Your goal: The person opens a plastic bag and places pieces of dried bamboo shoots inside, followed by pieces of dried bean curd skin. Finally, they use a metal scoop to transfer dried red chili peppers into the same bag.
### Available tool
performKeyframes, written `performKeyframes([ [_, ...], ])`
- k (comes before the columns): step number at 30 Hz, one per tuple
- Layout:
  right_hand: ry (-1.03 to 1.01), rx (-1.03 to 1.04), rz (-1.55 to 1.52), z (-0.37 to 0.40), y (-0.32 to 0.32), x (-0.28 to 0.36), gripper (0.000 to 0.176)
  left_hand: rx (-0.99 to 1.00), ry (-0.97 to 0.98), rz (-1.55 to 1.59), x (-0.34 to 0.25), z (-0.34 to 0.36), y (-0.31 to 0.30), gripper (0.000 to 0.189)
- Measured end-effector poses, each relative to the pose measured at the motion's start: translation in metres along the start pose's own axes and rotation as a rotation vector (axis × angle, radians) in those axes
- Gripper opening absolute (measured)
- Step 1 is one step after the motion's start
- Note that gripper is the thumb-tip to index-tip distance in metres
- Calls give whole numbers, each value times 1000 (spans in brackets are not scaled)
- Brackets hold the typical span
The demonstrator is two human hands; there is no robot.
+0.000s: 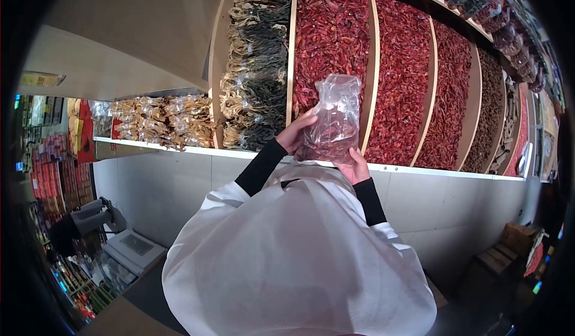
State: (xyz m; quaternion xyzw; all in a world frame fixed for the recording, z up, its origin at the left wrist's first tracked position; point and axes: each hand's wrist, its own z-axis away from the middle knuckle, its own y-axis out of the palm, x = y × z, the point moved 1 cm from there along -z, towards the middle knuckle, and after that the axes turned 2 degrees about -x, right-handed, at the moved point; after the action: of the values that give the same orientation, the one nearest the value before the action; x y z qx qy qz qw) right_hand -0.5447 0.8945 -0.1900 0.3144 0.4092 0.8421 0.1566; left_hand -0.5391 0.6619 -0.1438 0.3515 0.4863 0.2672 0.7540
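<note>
A clear plastic bag (338, 108) stands upright in front of my body, over the near edge of the bins. My left hand (297, 130) grips its left side, thumb and fingers closed on the film. At the lower right corner, my right hand (356, 166) pinches the bag. Dark red shows through its lower part; I cannot tell whether that lies inside the bag or behind it. Directly behind is a bin of dried red chilies (332, 33), with another bin of red chilies (398, 78) to the right.
Wooden dividers (372, 66) separate the bins. Bundled dark dried strips (254, 66) and pale brown dried bundles (168, 120) lie to the left. Smaller chilies (446, 96) and brown dried goods (484, 108) fill bins at right. A scale-like machine (133, 249) stands lower left, a wooden crate (506, 255) lower right.
</note>
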Motion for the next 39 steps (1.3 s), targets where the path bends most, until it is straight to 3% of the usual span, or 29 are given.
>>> performKeyframes([
  [3,-9,-100,-4,-1,-3,5,47,-159,-40,-105,14,8,-5,69],
  [6,63,-158,-40,-11,-9,13,50,-112,15,-120,35,-2,-22,67],
  [8,77,-172,-20,-17,-5,17,48,-132,40,-75,42,-6,-25,60],
  [11,106,-185,41,-26,0,26,44,-319,-26,24,54,-15,-36,45],
  [23,74,-59,116,-37,18,50,27,-249,-129,266,58,-5,-37,43],
  [27,101,-81,169,-38,12,52,26,-222,-235,143,49,4,-30,41],
  [32,185,-59,224,-21,50,66,26,-259,-274,-112,18,9,-21,42],
  [34,223,-116,629,-21,49,67,34,-244,-268,-192,7,8,-20,42],
  [35,227,-113,629,-21,46,69,34,-272,-258,-233,2,8,-17,44],
  [37,189,-129,956,-24,34,80,42,-260,-256,-282,-10,9,-12,45],
  [39,35,-133,929,-26,32,92,43,-248,-235,-320,-22,11,-5,45],
])
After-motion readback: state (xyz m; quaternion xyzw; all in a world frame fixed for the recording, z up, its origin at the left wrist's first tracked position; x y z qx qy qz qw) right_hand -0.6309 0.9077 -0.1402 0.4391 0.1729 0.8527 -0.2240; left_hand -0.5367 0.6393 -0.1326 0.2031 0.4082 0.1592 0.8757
